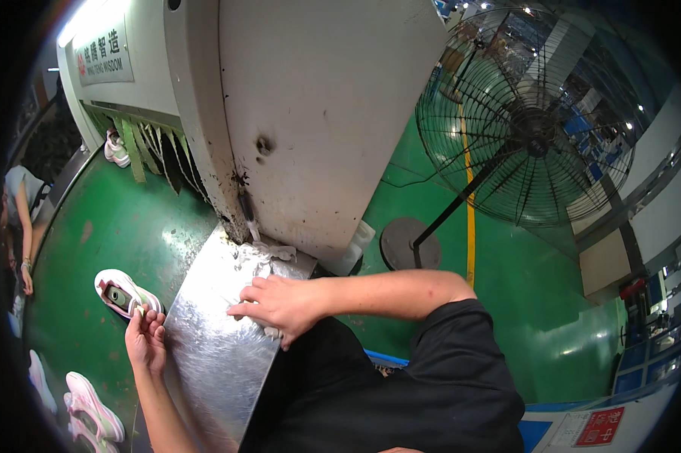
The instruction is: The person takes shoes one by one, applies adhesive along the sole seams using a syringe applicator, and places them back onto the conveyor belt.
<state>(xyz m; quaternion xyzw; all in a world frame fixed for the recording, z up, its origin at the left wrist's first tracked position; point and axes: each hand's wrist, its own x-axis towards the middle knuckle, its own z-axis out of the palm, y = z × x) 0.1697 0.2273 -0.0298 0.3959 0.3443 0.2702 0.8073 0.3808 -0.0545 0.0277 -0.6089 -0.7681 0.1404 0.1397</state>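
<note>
My left hand [148, 342] is closed, thumb and fingertips pinched together at the heel end of a white and pink shoe [132, 289]. A small pale bit shows at the fingertips, too little to name. Inside the shoe sits a grey-green insert with a round hole. My right hand [289, 302] is over the bare metal tabletop [212, 355], its fingers curled on a white cloth that shows in part beneath them. A heap of crumpled white cloth or paper [259, 257] lies just beyond it, against the machine.
A large pale machine [310, 98] stands ahead, ragged green strips [155, 151] hanging over its opening. More shoes [95, 408] stand on the green surface [76, 302] at left. A person [23, 211] is at the far left. A caged floor fan [533, 128] stands right.
</note>
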